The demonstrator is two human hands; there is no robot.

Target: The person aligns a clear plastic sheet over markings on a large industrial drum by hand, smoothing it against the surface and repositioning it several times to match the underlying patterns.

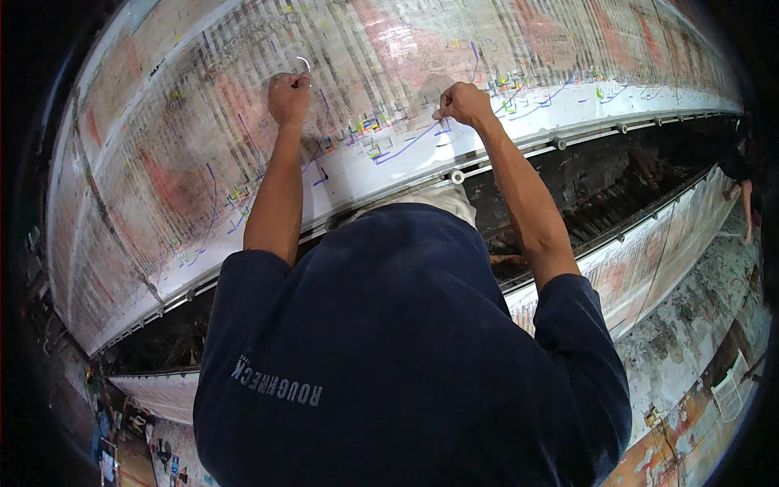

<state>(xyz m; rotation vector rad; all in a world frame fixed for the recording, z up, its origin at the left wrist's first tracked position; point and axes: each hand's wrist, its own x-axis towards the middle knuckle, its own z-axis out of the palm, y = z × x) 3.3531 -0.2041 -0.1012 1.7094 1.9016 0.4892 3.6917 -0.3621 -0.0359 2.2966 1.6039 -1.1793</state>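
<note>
My left hand [289,99] is closed over the long printing table [422,156], its fingers bent together. A thin, curved white strip [304,62] rises from its fingertips. Farther right, my right hand [466,104] is pinched just above the table's stained surface, near the white border. Whatever lies between its fingertips is too small to make out. Both forearms reach forward from dark blue sleeves. Under and around the hands, the tabletop carries rows of dark stripes, reddish stains and short coloured registration marks.
A metal rail [519,154] with round stops [457,177] runs along the table's near edge. Behind me stands a second long table [649,276], across a dark gap. Part of another person's arm [746,209] shows at the far right.
</note>
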